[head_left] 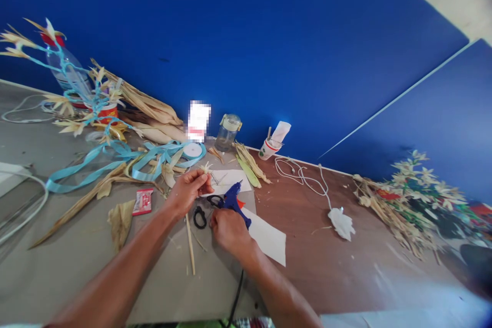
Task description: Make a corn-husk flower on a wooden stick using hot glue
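Observation:
My left hand (pixel 192 188) is closed in a pinch on a small pale flower made of dried husk (pixel 206 167), held above the table. My right hand (pixel 229 229) is curled closed just in front of a blue glue gun (pixel 231 196) with an orange trigger. The gun's handle shows beyond my knuckles, outside my grip as far as I can see. What the right fingers hold, if anything, is hidden. Black-handled scissors (pixel 200 218) lie between my hands. White paper (pixel 267 238) extends under the glue gun, and a thin stick (pixel 190 246) rests below my left hand.
Light-blue ribbon (pixel 88 166), dried husks (pixel 146 100) and a ribbon-wrapped flower branch (pixel 63 64) fill the left. Along the blue wall stand a jar (pixel 226 133) and a cup (pixel 268 148). A white cable (pixel 303 179) and more husk flowers (pixel 426 179) are rightward.

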`<action>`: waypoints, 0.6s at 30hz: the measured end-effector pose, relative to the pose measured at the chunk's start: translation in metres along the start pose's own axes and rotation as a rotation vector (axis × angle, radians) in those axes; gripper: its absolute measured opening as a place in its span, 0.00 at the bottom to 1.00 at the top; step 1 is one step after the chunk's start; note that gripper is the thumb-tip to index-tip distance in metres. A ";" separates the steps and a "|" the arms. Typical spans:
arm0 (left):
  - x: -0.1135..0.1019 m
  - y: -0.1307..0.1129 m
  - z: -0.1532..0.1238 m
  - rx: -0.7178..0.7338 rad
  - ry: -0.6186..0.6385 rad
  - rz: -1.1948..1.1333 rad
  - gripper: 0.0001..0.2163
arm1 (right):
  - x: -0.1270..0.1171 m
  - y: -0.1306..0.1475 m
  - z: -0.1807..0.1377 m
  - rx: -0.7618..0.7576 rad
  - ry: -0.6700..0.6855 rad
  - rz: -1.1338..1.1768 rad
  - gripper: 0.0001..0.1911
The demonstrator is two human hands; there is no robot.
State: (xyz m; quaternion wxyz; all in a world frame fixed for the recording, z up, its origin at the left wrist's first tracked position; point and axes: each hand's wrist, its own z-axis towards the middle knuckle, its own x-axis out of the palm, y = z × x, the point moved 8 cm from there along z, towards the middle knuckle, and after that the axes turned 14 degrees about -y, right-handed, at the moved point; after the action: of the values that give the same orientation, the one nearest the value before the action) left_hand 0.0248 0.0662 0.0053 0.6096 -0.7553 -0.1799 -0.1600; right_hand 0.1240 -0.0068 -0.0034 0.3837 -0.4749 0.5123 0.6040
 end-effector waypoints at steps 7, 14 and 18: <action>0.000 0.000 -0.001 0.005 -0.008 0.007 0.13 | -0.024 -0.016 -0.005 0.063 -0.021 0.172 0.12; 0.002 0.002 -0.001 0.004 0.005 0.031 0.13 | -0.040 -0.073 -0.016 0.302 -0.166 0.145 0.13; 0.001 0.004 0.001 0.033 0.008 0.038 0.13 | -0.036 -0.073 -0.017 0.244 -0.176 0.061 0.19</action>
State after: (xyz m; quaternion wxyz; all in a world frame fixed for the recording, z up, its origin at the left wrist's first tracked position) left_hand 0.0274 0.0661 0.0024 0.6254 -0.7479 -0.1657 -0.1482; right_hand 0.2058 -0.0097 0.0128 0.4634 -0.3541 0.5606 0.5879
